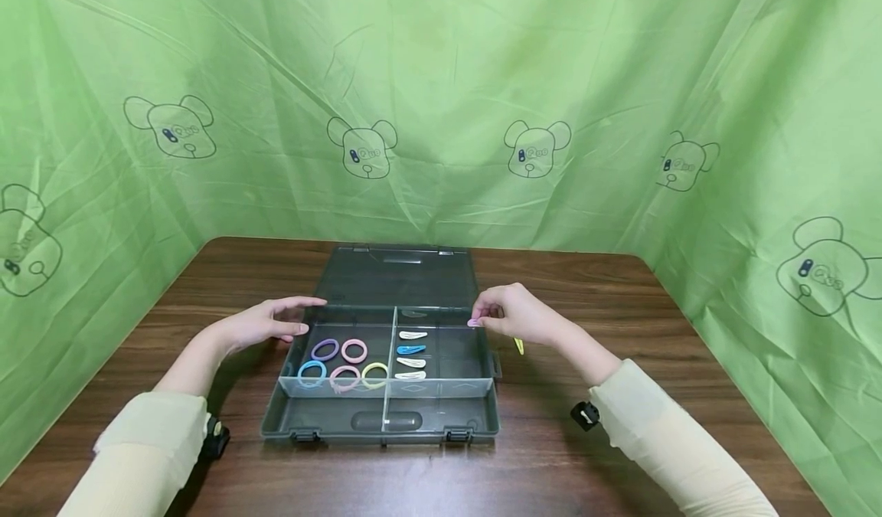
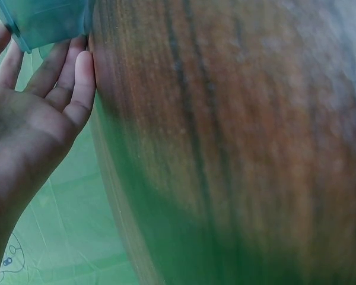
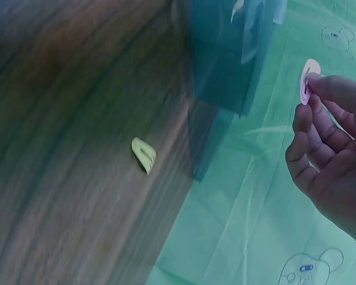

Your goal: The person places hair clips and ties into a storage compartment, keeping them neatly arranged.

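My right hand (image 1: 517, 314) pinches a small pink hair clip (image 3: 309, 81) between thumb and fingertips, over the right side of a grey see-through divided box (image 1: 441, 429). My left hand (image 1: 258, 325) rests at the box's left side, its fingers relaxed against the wall and the index finger reaching along the back corner. Several coloured hair ties (image 1: 354, 351) lie in the back left compartment. In the back right one, white hair clips (image 1: 411, 362) and a blue hair clip (image 1: 411, 349) lie in a column along the divider.
A yellow hair clip (image 3: 143, 155) lies on the wooden table (image 1: 586, 440), right of the box and partly behind the right hand in the head view. The box's lid (image 1: 400, 279) lies folded back behind it. Green cloth (image 1: 441, 57) hangs around the table.
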The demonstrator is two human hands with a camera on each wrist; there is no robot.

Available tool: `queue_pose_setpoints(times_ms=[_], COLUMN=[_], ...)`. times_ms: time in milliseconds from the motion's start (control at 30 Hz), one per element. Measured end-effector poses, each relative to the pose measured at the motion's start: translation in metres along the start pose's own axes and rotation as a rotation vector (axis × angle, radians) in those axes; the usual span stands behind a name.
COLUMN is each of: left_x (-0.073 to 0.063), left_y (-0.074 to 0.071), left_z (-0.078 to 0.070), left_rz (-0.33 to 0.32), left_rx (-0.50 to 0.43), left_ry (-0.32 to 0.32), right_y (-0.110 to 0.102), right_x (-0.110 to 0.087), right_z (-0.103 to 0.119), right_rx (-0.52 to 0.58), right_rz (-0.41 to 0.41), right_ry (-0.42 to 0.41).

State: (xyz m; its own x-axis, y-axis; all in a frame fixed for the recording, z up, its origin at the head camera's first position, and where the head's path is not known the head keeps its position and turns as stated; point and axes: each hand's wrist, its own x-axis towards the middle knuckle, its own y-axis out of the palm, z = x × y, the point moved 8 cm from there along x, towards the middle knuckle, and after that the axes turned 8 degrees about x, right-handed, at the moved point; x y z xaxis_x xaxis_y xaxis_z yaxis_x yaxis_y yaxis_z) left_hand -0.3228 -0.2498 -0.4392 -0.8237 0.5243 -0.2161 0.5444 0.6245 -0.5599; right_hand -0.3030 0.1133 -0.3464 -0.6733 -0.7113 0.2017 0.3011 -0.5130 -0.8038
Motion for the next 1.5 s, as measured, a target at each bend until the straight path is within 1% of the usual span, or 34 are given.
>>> queue_pose_setpoints(times_ms=[133, 333, 467, 633, 833, 933, 1067, 1300, 1467, 1500], left_x=[0.0, 0.001, 0.001, 0.002, 0.002, 0.002, 0.002, 0.0, 0.001, 0.001], left_y=[0.0, 0.0, 0.0, 0.0, -0.001, -0.001, -0.001, -0.001, 0.0, 0.0], left_z=[-0.001, 0.0, 0.001, 0.001, 0.002, 0.002, 0.002, 0.004, 0.004, 0.004], left_rz=[0.002, 0.001, 0.002, 0.004, 0.002, 0.003, 0.004, -0.004, 0.0, -0.003], left_rx=[-0.005, -0.001, 0.001, -0.008, -0.006, -0.009, -0.022, -0.025, -0.022, -0.025], left_ry=[-0.002, -0.004, 0.0, 0.009, 0.008, 0.01, 0.019, -0.011, -0.007, -0.014], right_y=[0.011, 0.033, 0.046, 0.058, 0.07, 0.074, 0.077, 0.084, 0.088, 0.088], right_x=[0.004, 0.007, 0.008, 0.009, 0.012, 0.014, 0.014, 0.015, 0.015, 0.015], right_z=[0.005, 0.008, 0.007, 0.008, 0.002, 0.0, -0.001, -0.003, -0.004, -0.004], right_rx=[0.004, 0.034, 0.062, 0.104, 0.107, 0.076, 0.007, -0.106, -0.149, -0.159], right_rz=[0.015, 0.072, 0.115, 0.182, 0.271, 0.3, 0.32, 0.333, 0.347, 0.351], right_ry=[-0.029, -0.058, -0.046, -0.031, -0.012, -0.012, -0.007, -0.007, -0.014, -0.017])
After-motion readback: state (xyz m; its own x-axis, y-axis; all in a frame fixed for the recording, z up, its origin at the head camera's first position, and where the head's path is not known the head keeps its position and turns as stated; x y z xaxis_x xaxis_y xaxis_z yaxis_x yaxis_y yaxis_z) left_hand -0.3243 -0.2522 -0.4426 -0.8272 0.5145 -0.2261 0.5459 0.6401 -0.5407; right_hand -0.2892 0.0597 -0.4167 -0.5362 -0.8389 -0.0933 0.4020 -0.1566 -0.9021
